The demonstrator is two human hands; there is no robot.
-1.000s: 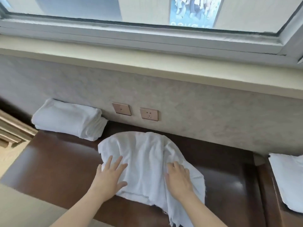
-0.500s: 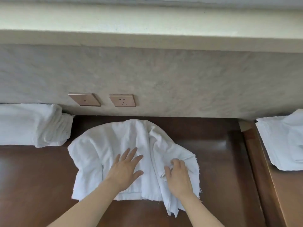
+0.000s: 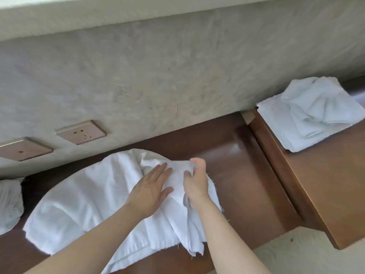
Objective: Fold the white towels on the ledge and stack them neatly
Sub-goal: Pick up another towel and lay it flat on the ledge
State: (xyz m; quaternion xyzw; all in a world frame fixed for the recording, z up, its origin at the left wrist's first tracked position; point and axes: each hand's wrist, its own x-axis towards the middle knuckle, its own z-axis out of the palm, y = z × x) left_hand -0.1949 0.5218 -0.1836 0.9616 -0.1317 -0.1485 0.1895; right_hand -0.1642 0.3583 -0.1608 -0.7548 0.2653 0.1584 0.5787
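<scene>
We've got the white towel (image 3: 94, 196) spread out rumpled on the dark wood ledge (image 3: 246, 175), mid-frame, its far edge close to the wall (image 3: 177, 76) and near edge hanging a bit over the ledge's front. Our left hand (image 3: 150, 190) lies flat on it w/ fingers straight, pressing the cloth down just left of the right hand (image 3: 195, 184) — which has its fingers curled round a bunched fold of the towel's right part, pinching it up off the surface. Frayed threads show along the towel's right edge.

At far left, cut by the frame, another white towel (image 3: 9, 202) sits on the same ledge, apart from ours. To the right, on a raised lighter-brown wood block (image 3: 316, 184), a loosely folded pile of towels (image 3: 312, 113) rests — well apart from the hands. On the wall behind: a socket (image 3: 81, 132) and a switch plate (image 3: 22, 149), both bronze-coloured, side by side.
</scene>
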